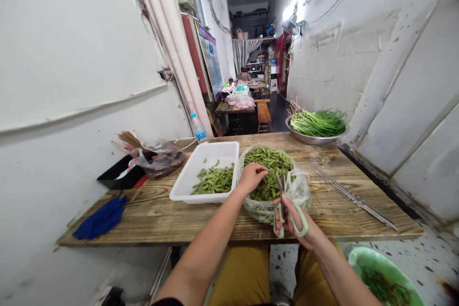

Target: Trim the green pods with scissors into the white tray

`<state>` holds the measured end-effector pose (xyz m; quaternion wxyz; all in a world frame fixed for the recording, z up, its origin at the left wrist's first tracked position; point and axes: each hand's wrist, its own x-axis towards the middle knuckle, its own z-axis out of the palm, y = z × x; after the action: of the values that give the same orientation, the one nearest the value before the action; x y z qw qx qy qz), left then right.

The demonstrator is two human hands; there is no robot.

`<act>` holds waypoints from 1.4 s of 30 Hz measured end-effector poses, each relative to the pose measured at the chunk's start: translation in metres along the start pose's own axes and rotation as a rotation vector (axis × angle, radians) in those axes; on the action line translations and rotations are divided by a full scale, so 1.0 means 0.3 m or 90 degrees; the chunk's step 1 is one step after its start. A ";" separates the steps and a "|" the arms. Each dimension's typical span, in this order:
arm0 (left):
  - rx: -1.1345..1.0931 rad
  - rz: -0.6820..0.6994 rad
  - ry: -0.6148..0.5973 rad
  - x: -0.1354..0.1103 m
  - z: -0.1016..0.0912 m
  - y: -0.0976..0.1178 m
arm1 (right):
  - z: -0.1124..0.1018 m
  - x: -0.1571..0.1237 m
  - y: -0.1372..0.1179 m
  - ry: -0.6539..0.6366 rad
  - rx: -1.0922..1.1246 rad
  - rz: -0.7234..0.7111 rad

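My left hand [252, 177] is above a clear plastic bag [300, 189] full of green edamame pods [270, 160]. Its fingers are curled together near the pods, and what they pinch, if anything, is hidden. In my right hand [292, 215] are scissors [281, 186] with pale green handles. Their blades point away from me over the bag's right side and look slightly apart. Left of the bag, touching or nearly so, stands a white plastic tray [190, 172] with more edamame pods [217, 179] in its right part.
A metal bowl of long green stalks [317, 124] stands at the back right, with metal skewers [355, 197] nearer. At left are a water bottle [198, 129], black box [118, 174] and blue cloth [101, 217]. A green tub [387, 272] is on the floor. Someone [244, 75] sits far back.
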<state>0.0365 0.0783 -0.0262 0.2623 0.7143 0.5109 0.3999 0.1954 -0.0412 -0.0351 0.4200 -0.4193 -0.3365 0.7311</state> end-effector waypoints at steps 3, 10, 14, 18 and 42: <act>-0.273 -0.172 0.020 -0.053 0.008 0.008 | 0.012 0.009 0.002 0.010 -0.091 0.000; -0.497 -0.276 0.056 -0.110 -0.003 0.039 | 0.038 0.019 -0.005 0.025 -0.256 -0.043; -0.470 -0.247 0.123 -0.116 -0.014 0.047 | 0.032 0.013 -0.002 -0.004 -0.363 -0.062; -0.451 -0.239 0.076 -0.129 -0.018 0.060 | 0.029 0.021 -0.011 -0.004 -0.396 -0.071; -0.708 -0.339 0.091 -0.159 0.000 0.100 | 0.041 -0.005 -0.014 -0.059 -0.147 0.004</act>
<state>0.0445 0.0233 -0.0172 0.6514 0.2903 0.4027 0.5739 0.1861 -0.0424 -0.0258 0.3508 -0.4317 -0.4363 0.7072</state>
